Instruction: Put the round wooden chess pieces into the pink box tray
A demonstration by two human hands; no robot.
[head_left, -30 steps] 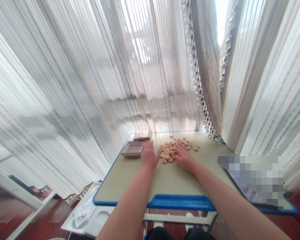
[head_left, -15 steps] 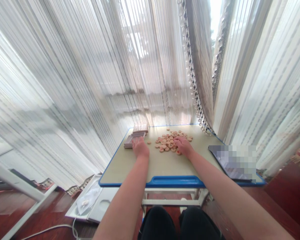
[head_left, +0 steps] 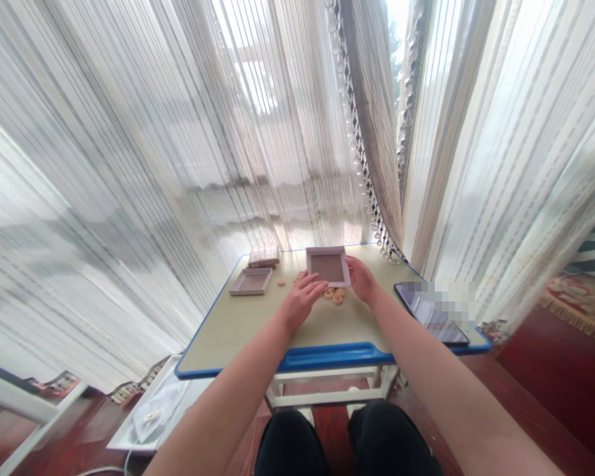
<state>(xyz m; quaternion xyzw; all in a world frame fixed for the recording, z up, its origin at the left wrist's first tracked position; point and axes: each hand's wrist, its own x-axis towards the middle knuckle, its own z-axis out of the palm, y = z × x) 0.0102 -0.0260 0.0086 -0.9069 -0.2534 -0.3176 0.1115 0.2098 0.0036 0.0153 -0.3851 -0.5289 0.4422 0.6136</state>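
Observation:
A shallow square box point(head_left: 329, 269), open side facing me, is tilted up over round wooden game pieces point(head_left: 338, 299) and hides most of them. At the box's right side, my right hand point(head_left: 361, 277) is closed on its edge. My left hand point(head_left: 300, 301) reaches to the lower left corner with fingers stretched and apart, the fingertips overlapping the box. I cannot tell how firmly they touch it. Another shallow box point(head_left: 251, 282) lies on the table's left side, and one loose piece point(head_left: 281, 282) sits just right of it.
A flat stack point(head_left: 264, 256) stands at the back left of the blue-edged table point(head_left: 223, 337). On the right lies a tablet point(head_left: 429, 314). Sheer curtains point(head_left: 287, 165) hang behind. Below left, an open white carton point(head_left: 149, 403) is on the floor.
My left hand has moved right, away from the box on the left. My right hand has left the pieces and now holds a box above them. The camera view has shifted slightly.

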